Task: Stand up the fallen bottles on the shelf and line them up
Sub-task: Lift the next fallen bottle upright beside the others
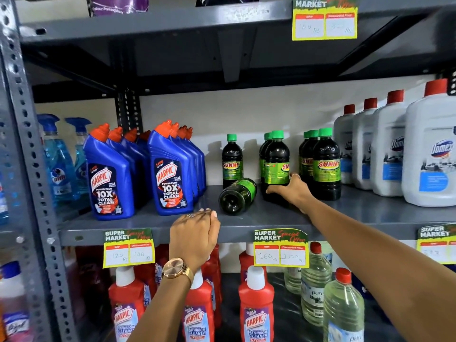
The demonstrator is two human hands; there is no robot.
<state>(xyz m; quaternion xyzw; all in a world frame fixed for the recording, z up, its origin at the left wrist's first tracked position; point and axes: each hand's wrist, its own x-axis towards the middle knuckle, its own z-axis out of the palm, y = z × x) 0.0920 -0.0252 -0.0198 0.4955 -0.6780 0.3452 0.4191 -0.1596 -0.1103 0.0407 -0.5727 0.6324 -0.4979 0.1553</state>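
Note:
Dark Sunny bottles with green caps stand on the grey middle shelf (345, 213). One fallen bottle (237, 196) lies on its side, base towards me, between a lone upright bottle (231, 162) at the back and an upright bottle (276, 166) in front of a short row. My right hand (292, 190) grips the lower part of that front upright bottle. A further row of upright bottles (325, 164) stands just right of it. My left hand (196, 236), wearing a watch, rests with curled fingers on the shelf's front edge, left of the fallen bottle and apart from it.
Blue Harpic bottles (170, 174) stand in two rows to the left, white Domex bottles (429, 149) to the right. Price tags (280, 248) hang on the shelf edge. Red Harpic bottles (255, 307) and clear bottles (343, 307) fill the shelf below. A grey upright post (27, 154) borders the left.

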